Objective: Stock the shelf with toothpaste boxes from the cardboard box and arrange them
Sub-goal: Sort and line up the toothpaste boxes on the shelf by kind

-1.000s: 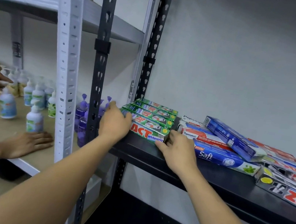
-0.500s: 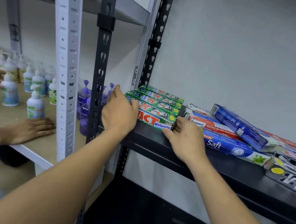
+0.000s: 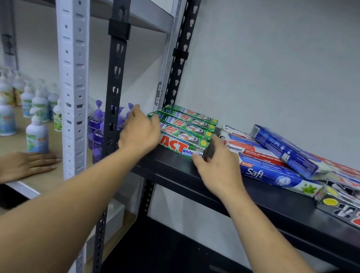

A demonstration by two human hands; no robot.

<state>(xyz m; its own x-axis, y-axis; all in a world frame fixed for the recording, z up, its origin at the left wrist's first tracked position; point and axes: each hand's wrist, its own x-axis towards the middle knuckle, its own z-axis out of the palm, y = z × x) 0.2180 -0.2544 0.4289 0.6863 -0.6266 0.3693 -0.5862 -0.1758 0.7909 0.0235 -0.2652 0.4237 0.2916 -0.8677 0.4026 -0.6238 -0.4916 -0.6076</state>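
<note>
Bracketing the green boxes (image 3: 187, 129) on the black shelf (image 3: 258, 201): left hand (image 3: 139, 134) cupped round their left end, right hand (image 3: 216, 165) curled at the right end, thumb on the front face.

- The front box lies near the shelf's front lip.
- Risk: an uneven squeeze or a pull toward the person could shear the rows and tip the front box off.
- Risk: a shove rightward would meet the blue box (image 3: 271, 173) and the loose pile beyond it. Only a narrow gap there.
- Left: the black post (image 3: 111, 102) hems in the left hand.
- Back: the rows reach nearly to the wall, so there looks to be little depth left.
- Cardboard box not in view.
</note>
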